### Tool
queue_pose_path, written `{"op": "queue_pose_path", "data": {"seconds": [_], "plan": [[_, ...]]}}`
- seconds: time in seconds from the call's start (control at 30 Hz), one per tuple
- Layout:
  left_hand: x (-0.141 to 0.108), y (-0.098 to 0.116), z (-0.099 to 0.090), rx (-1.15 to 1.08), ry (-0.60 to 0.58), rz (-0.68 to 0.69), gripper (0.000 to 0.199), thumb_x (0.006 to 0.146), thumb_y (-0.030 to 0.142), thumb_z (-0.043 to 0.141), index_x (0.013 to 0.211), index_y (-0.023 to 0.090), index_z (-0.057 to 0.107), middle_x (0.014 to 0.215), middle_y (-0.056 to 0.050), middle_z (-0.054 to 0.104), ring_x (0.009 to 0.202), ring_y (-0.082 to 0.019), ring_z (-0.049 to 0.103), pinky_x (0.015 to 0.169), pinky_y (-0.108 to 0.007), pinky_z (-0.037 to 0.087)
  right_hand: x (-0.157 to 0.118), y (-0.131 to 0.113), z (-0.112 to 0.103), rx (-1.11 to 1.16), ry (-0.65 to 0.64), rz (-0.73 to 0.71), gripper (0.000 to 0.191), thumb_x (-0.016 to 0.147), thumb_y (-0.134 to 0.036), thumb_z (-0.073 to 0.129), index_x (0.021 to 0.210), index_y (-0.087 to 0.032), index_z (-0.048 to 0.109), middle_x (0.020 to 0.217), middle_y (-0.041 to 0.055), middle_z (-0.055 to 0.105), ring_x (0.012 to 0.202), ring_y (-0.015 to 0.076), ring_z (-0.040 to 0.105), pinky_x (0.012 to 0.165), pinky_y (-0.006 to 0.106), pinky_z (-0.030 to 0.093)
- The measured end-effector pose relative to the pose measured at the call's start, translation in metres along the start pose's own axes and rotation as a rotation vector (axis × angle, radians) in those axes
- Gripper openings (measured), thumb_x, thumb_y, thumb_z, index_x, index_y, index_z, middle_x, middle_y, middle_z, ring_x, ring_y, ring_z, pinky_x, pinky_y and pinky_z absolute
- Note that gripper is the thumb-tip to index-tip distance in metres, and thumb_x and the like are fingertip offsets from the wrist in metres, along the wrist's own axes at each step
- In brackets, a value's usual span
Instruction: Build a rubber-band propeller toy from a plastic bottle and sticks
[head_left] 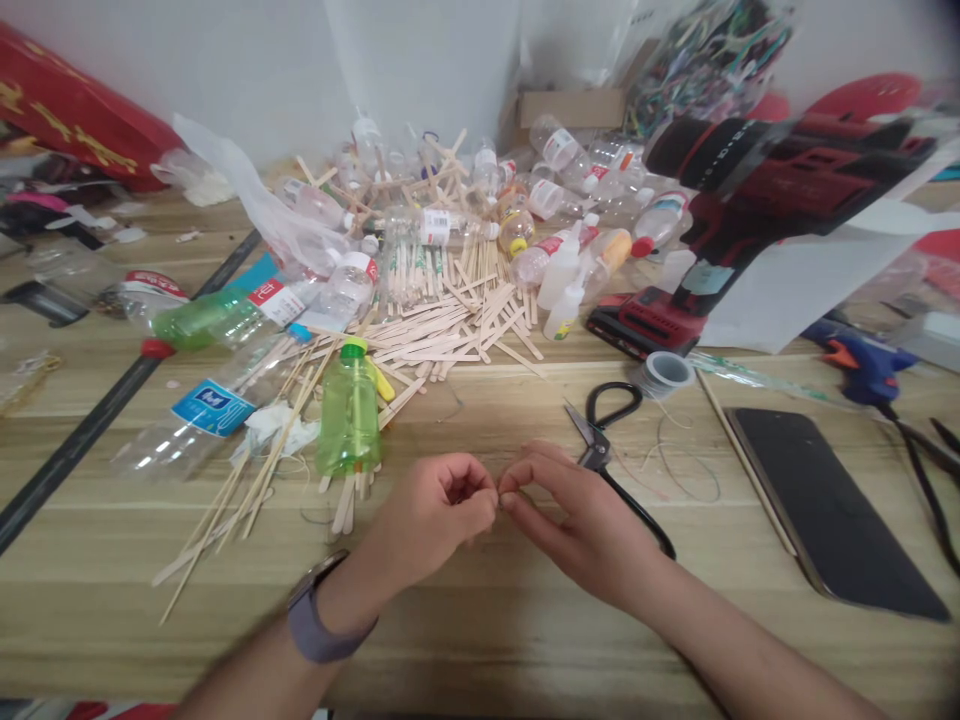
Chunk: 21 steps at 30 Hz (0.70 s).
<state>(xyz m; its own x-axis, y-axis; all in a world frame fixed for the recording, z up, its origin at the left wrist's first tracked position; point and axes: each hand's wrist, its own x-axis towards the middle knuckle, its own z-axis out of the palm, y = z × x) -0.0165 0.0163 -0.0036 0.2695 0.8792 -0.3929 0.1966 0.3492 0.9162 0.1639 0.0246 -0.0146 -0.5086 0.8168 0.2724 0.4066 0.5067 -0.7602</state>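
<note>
Over the front of the wooden table [480,620], my left hand [442,505] and my right hand [566,515] meet with their fingertips pinched together. Whatever sits between the fingers is too small to make out. Black-handled scissors [598,450] lie partly under my right hand, blades pointing away. Left of my left hand stands a green plastic bottle [349,410] with a yellow-green cap, and wooden sticks [345,505] show at its base. Thin threads [686,470] curl on the table to the right of the scissors.
A red and black power drill [757,200] stands at the right, behind a phone [832,510] and a small grey cup [667,375]. A blue glue gun [862,360] lies farther right. Craft sticks [450,330] and plastic bottles [435,226] are heaped behind. A dark bar [97,430] crosses the left.
</note>
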Motion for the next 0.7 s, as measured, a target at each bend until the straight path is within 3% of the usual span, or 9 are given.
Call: {"op": "queue_pose_path", "data": {"seconds": [0.2,0.5,0.7], "plan": [[0.0029,0.0003,0.0029,-0.131,-0.005,-0.061,0.009,0.064,0.028,0.055,0.062,0.018,0.055,0.051,0.006,0.054,0.045,-0.007,0.044,0.046,-0.020,0.035,-0.0004,-0.0003,-0.0002,-0.022,0.024,-0.043,0.015,0.090,-0.010,0.054,0.082,-0.022,0.059,0.076,0.0005,0.062,0.075,0.0172,0.060,0.069,0.028,0.045],[0.0008,-0.0013,0.0005,-0.050,0.020,-0.013,0.011,0.071,0.026,0.063,0.065,0.018,0.060,0.058,0.004,0.060,0.048,-0.008,0.049,0.048,-0.021,0.037,0.0012,0.0033,-0.0011,-0.098,0.058,-0.061,0.016,0.088,-0.009,0.054,0.078,-0.022,0.057,0.073,0.0007,0.063,0.073,0.0185,0.060,0.071,0.032,0.049],[0.0009,-0.0026,-0.0020,-0.048,-0.023,-0.054,0.007,0.069,0.023,0.062,0.065,0.018,0.061,0.056,0.004,0.060,0.047,-0.008,0.048,0.048,-0.021,0.036,0.0016,0.0082,-0.0018,-0.141,0.010,-0.173,0.017,0.089,-0.007,0.055,0.083,-0.023,0.055,0.074,-0.0016,0.066,0.076,0.0189,0.065,0.096,0.044,0.045]]}}
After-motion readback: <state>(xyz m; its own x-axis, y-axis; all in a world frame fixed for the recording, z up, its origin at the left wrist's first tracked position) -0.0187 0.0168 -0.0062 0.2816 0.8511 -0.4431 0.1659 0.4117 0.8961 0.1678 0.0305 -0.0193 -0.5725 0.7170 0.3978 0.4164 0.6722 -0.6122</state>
